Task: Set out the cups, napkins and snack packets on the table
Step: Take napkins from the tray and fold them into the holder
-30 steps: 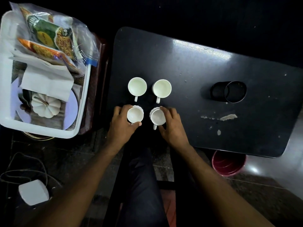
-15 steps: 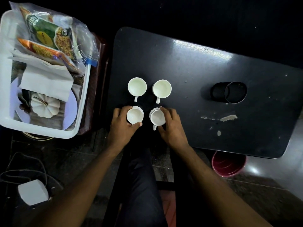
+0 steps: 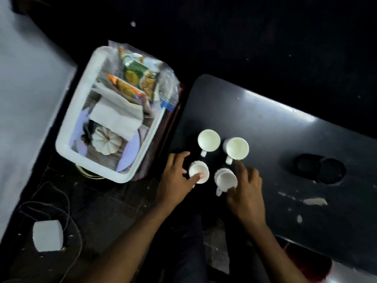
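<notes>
Four white cups stand in a square on the black table. The far-left cup and far-right cup stand free with handles toward me. My left hand holds the near-left cup, thumb across its near rim and fingers spread past its left side. My right hand curls round the near-right cup. Snack packets and folded white napkins lie in the white bin left of the table.
A white pumpkin ornament and a pale plate sit in the bin's near end. Dark round holders lie on the table's right side. A white box with cables lies on the floor at the left. A red bucket stands under the table.
The view has swung left and tilted, so the bin and table sit further right. Both hands stay at the near cups; the left hand's fingers have spread out more.
</notes>
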